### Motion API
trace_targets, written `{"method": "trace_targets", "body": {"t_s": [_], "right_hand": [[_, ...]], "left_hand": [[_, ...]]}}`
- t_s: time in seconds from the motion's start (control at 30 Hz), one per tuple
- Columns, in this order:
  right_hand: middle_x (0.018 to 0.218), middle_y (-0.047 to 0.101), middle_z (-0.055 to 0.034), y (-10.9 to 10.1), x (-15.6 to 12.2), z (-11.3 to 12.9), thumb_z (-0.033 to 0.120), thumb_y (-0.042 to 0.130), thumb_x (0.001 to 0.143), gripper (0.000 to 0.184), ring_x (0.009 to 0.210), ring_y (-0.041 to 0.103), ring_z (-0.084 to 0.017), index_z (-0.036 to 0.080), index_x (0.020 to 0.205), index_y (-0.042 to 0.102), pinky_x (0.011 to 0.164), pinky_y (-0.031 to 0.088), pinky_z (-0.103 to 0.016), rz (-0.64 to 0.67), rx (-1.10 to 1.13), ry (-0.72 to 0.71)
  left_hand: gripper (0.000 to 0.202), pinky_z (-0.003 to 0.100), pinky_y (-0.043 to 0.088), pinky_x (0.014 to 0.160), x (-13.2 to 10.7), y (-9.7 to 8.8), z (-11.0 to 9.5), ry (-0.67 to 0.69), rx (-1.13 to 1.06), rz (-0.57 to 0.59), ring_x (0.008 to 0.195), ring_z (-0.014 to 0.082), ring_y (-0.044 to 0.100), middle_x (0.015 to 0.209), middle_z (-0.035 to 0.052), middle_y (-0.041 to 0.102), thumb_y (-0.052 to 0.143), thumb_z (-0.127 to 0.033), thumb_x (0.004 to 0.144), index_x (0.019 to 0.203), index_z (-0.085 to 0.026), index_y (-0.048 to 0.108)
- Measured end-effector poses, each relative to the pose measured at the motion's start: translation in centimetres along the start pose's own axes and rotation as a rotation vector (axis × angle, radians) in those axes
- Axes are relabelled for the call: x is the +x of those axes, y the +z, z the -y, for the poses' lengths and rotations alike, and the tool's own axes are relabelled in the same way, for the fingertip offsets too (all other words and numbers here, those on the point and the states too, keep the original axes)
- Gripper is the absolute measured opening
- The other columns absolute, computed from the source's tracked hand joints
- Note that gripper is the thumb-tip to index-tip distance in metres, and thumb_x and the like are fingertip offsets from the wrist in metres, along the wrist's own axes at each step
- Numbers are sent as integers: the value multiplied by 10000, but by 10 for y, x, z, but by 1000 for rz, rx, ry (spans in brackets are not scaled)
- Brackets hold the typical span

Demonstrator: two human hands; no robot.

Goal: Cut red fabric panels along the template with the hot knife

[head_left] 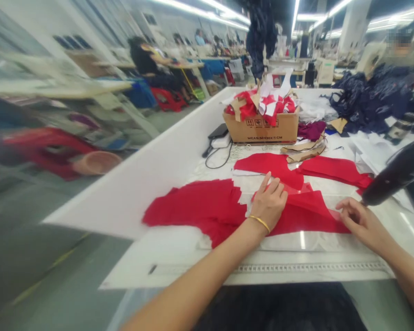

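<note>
Head view: our left hand (271, 201) rests on the red cloth piece (307, 214), fingers loosely bent, not clenched. Right hand (360, 223) curls at its right end; can't tell if pinched. Cloth's on the table (172, 246), beside the red stack (193, 202). Risk: uneven pull could skew it.

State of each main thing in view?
Left hand: resting on front red panel
Right hand: at panel's right end, grip unclear
Front red panel: spread out
Left red pile: layered, edges uneven
Cardboard box: open, heaped with scraps
Measuring strip: lying straight
Navy cloth: heaped
</note>
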State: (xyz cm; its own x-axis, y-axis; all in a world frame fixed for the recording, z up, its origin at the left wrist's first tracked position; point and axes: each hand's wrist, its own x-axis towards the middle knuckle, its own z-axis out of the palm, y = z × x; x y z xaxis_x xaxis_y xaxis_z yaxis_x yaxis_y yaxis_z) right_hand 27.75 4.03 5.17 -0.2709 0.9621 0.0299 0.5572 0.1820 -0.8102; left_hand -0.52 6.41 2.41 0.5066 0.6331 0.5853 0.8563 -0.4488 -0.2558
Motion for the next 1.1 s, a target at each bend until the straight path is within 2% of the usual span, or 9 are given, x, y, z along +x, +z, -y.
{"method": "trace_targets", "body": {"t_s": [0.17, 0.3, 0.57, 0.87, 1.1], "right_hand": [[534, 485, 54, -1, -9, -18, 389, 478, 838, 201, 492, 505, -173, 241, 889, 603, 544, 407, -307, -33, -164, -31], [545, 541, 38, -2, -15, -21, 345, 461, 825, 234, 474, 536, -185, 241, 939, 638, 537, 412, -312, -60, -255, -40], [550, 595, 27, -6, -21, -28, 359, 487, 811, 291, 483, 588, -193, 238, 973, 696, 538, 428, -310, -80, -299, 3], [573, 597, 35, 12, -15, -17, 315, 484, 821, 275, 492, 585, -185, 242, 998, 682, 534, 417, -289, -34, -331, -6], [569, 599, 39, -3, -20, -24, 322, 515, 787, 250, 502, 594, -192, 258, 974, 667, 538, 432, -293, -92, -385, 57]], "left_hand": [[328, 444, 484, 1179, -22, -29, -11, 122, 24, -84, 1019, 200, 659, 905, 65, 688, 448, -32, 988, 775, -170, 656], [278, 455, 468, 1193, -33, -40, -17, 125, -2, -84, 1026, 204, 663, 920, 60, 698, 486, -41, 976, 817, -169, 675], [272, 472, 486, 1182, -44, -42, -18, 115, -57, -29, 1062, 215, 671, 958, 72, 709, 485, -41, 956, 850, -178, 695], [286, 475, 520, 1122, -49, -48, -13, 106, 14, -24, 1002, 226, 665, 946, 89, 712, 481, -20, 937, 804, -165, 688], [276, 434, 510, 1137, -37, -37, -21, 110, 23, -43, 1002, 212, 662, 938, 73, 696, 491, -32, 942, 784, -177, 665]]}}
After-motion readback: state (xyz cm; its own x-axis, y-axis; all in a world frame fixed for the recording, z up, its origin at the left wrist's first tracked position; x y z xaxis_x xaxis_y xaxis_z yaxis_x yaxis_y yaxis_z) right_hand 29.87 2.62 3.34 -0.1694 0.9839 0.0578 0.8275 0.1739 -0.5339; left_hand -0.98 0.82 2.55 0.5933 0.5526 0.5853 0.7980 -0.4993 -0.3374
